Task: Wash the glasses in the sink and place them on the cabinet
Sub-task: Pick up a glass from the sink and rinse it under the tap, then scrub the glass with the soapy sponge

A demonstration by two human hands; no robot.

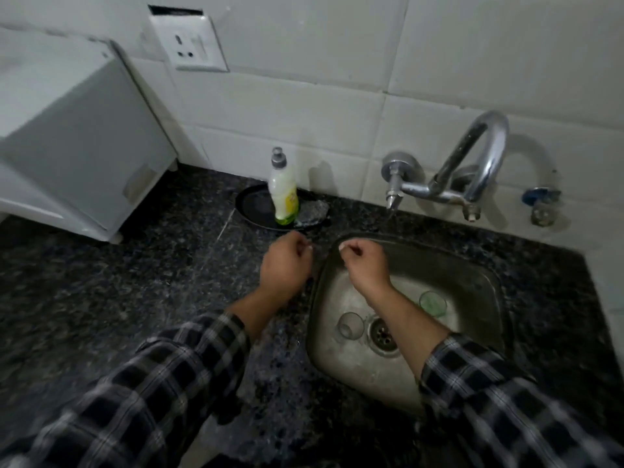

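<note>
Hovering left hand [287, 265]: fingers curled, empty, 10 o'clock of sink [472, 275].
Right hand [364, 265]: fingers curled, empty.
Clear glass [351, 325], green glass [433, 303]: in sink.

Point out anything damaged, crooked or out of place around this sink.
The socket plate on the wall sits crooked, with a dark open gap above its top edge, as if it were loose in its cutout. Nothing else stands out.
</note>
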